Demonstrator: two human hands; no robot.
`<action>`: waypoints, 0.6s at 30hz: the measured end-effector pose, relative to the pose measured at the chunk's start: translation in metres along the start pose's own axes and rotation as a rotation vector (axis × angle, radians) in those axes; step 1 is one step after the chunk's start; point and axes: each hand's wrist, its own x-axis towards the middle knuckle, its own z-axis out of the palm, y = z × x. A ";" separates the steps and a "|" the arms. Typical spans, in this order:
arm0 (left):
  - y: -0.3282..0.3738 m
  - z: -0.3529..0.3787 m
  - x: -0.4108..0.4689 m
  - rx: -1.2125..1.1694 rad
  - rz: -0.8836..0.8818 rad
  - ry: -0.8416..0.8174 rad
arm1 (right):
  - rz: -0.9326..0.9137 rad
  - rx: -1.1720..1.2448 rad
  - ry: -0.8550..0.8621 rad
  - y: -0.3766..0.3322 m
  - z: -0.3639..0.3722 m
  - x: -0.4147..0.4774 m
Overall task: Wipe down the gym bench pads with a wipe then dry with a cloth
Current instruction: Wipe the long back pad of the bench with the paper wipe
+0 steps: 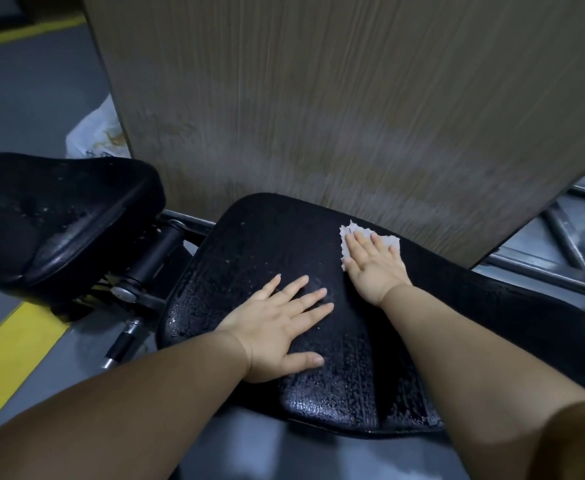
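Wiping the black bench pad [319,375], frame centre.
Right hand [374,261] presses the wipe [350,233] flat; left hand [284,327], empty and spread, may slip on wet vinyl.

A broad wood-grain panel [336,116] fills the upper middle of the view and serves as the landmark here. Just beside its lower left edge, on the grey floor [24,105], lies a crumpled white plastic bag [92,136], partly hidden behind the panel. Further left of the panel, a yellow floor stripe [27,32] crosses the top corner, and another yellow stripe [10,351] runs well below and left of it. Below the panel's right corner, a grey metal frame [561,237] of crossed bars extends out to the right.
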 end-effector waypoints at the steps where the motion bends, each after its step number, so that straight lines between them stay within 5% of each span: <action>1: 0.000 -0.001 0.000 0.011 -0.003 -0.002 | -0.008 -0.004 -0.003 -0.004 0.001 -0.009; 18: 0.005 0.004 -0.063 -0.072 -0.117 0.022 | -0.076 -0.006 -0.013 -0.082 0.041 -0.170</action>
